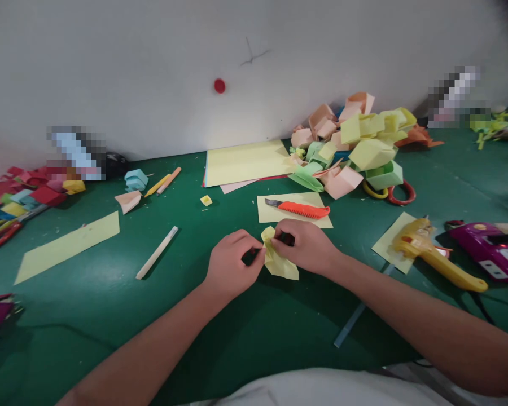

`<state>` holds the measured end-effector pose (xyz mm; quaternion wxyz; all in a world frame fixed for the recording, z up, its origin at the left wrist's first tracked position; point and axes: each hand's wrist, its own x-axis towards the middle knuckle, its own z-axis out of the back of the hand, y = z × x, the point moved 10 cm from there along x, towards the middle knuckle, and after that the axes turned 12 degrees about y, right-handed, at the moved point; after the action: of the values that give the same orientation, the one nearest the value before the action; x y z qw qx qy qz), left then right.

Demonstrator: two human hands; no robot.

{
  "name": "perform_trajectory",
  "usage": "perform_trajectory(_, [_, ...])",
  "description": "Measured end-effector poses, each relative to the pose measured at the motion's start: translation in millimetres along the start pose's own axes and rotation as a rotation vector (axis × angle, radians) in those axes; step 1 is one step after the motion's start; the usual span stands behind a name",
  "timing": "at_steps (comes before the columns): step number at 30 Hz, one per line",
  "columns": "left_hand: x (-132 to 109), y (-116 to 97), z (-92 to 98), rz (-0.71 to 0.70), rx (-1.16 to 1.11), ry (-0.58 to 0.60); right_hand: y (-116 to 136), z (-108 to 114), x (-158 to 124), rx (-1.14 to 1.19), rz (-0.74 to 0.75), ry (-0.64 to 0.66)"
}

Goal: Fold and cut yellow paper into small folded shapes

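Observation:
Between my two hands is a small folded piece of yellow paper, its lower part flaring out over the green table. My left hand pinches its left edge with thumb and finger. My right hand is closed on its upper right side, the fingers curled. Just beyond my hands, a cutter with an orange handle and its blade out rests on a yellow paper rectangle. A white stick lies left of my left hand.
Folded paper pieces are heaped at the back right, beside flat yellow sheets. A yellow glue gun and a purple device lie right. Red-handled scissors and a paper strip are left. A wall stands behind.

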<state>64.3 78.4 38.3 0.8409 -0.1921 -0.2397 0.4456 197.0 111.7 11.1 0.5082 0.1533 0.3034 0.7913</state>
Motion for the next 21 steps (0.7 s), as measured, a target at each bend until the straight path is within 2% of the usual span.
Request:
perform_trajectory(2, [-1, -10, -3.6, -0.080, 0.108, 0.016, 1, 0, 0, -0.021, 0.001, 0.011])
perform_trajectory(4, [-2, -12, -5.9, -0.093, 0.149, 0.028, 3, -1, 1, -0.037, 0.019, 0.020])
perform_trajectory(10, [0, 0, -4.5, -0.031, 0.010, 0.023, 8, -7, 2, -0.050, 0.116, 0.060])
perform_trajectory(15, [1, 3, -4.6, -0.012, 0.019, 0.026, 14, -9, 1, -0.064, 0.201, 0.083])
perform_trajectory(21, [5, 8, -0.3, 0.101, 0.007, 0.108, 21, -8, -2, -0.076, 0.251, 0.105])
